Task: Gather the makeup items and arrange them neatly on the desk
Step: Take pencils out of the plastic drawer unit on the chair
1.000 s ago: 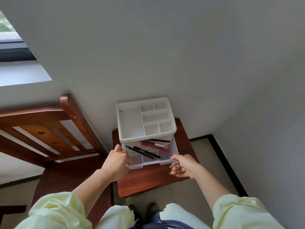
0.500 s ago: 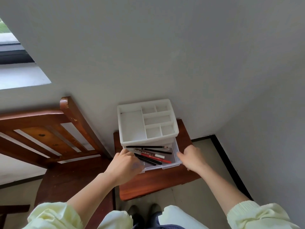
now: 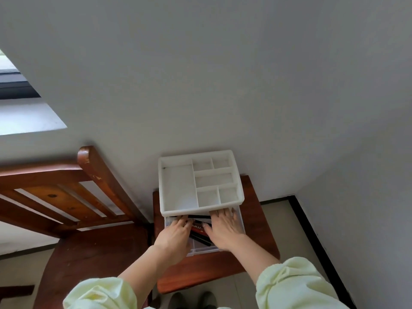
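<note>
A white organizer (image 3: 178,188) with empty top compartments stands on a small wooden table (image 3: 258,230) against the wall. Its clear drawer (image 3: 205,252) is pulled out toward me. Inside lie several makeup pencils: a red one (image 3: 197,230) and a black one (image 3: 201,239) show between my hands, the others are covered. My left hand (image 3: 176,236) reaches into the drawer's left half, fingers bent down onto the pencils; its grip is hidden. My right hand (image 3: 225,228) lies flat over the right half, fingers spread, fingertips at the organizer's front edge.
A wooden chair (image 3: 93,253) stands directly left of the table, its slatted back (image 3: 55,197) leaning toward the wall. The grey wall is right behind the organizer, another wall close on the right. A black floor border (image 3: 312,237) runs along it. My shoes (image 3: 191,299) show below.
Both hands have moved from the drawer's front corners into the drawer, onto the pencils. The drawer stays pulled out, and my view has shifted closer.
</note>
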The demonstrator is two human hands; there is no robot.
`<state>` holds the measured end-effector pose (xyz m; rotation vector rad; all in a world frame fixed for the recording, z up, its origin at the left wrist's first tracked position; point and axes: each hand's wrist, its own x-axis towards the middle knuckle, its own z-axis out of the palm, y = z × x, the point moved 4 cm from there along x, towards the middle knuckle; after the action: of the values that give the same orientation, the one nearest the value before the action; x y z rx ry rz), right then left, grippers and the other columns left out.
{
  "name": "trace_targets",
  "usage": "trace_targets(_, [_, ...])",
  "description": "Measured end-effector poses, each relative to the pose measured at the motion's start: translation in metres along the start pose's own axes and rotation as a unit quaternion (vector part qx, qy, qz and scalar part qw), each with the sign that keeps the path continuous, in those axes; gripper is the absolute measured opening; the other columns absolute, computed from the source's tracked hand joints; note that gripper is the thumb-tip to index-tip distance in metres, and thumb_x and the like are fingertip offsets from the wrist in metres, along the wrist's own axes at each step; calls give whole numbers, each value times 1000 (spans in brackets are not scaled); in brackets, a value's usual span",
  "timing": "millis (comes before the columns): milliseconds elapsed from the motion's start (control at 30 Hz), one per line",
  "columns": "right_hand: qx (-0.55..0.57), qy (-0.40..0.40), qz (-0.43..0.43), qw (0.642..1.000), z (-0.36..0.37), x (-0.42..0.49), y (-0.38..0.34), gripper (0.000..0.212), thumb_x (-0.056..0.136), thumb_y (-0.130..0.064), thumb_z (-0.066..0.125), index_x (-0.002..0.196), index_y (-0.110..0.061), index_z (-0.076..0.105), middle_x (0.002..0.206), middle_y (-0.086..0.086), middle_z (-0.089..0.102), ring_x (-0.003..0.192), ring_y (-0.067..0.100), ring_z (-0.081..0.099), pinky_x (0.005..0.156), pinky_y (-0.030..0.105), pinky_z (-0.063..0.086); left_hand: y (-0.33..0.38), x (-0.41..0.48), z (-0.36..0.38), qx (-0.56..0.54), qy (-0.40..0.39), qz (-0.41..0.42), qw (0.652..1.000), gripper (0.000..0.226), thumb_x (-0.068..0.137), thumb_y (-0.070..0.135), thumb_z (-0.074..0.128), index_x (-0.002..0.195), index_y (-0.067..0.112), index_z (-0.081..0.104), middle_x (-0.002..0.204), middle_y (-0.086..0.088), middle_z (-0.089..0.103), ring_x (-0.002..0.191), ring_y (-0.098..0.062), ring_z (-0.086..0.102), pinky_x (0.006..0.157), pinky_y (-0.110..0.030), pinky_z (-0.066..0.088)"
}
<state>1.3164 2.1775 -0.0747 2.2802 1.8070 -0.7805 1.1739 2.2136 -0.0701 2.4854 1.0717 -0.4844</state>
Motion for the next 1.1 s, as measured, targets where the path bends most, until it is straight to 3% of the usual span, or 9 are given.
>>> trace_targets(167, [16,50,-15,999,3,8,2,63,99,-43,38,153,-22,13,159,5,18,146,25,15,119,44,9,-1,2,-2,-22,3,6,1000,75,91,20,56,153,17,14,158,-1,18,144,-21,20,110,-32,37])
trace_targets(333, [-11,24,-37,999,1,1,3,57,100,-41,37,151,-21,20,154,6,25,142,27,21,114,44,20,-5,-1,-6,23,43,33,998,63,91,13,53,149,18,28,153,1,26,136,-20,35,100,-32,44])
trace_targets(400, [-22,-8,-51,998,1,-5,5,57,100,-40,37,151,-20,20,154,6,23,144,26,16,114,45,19,-7,-2,-6,58,58,61,995,53,89,12,55,141,16,42,144,-2,39,130,-21,42,101,-33,43])
trace_targets(500, [-21,-23,-73,997,-3,-14,9,51,101,-36,39,148,-17,30,151,6,28,141,25,23,113,44,22,-12,-1,-4,78,76,80,991,41,76,10,67,117,17,65,113,-2,60,107,-23,59,84,-33,52])
trace_targets(633, [-19,-3,-81,997,-13,-13,11,43,99,-34,47,137,-13,47,135,6,48,127,24,41,105,37,34,-8,3,-7,87,60,76,991,41,89,10,53,129,17,54,126,-2,51,122,-23,46,98,-35,42])
trace_targets(767, [-38,12,-85,996,-16,-9,9,38,96,-34,52,125,-10,55,125,7,54,119,24,47,98,35,39,-4,8,-2,105,46,86,990,39,91,11,50,129,17,53,130,-2,49,123,-23,44,100,-35,40])
trace_targets(933, [-51,22,-94,994,-15,-7,7,33,96,-30,51,120,-8,55,122,9,55,116,25,50,96,36,41,-5,12,4,104,35,81,991,45,92,12,50,136,19,48,137,-2,46,128,-22,42,103,-38,40])
trace_targets(1100, [-62,23,-96,993,-14,-5,5,32,94,-25,53,121,-8,54,123,10,55,116,26,51,95,36,41,0,17,1,113,22,79,990,40,91,12,49,131,15,49,133,-5,50,126,-24,45,100,-37,40])
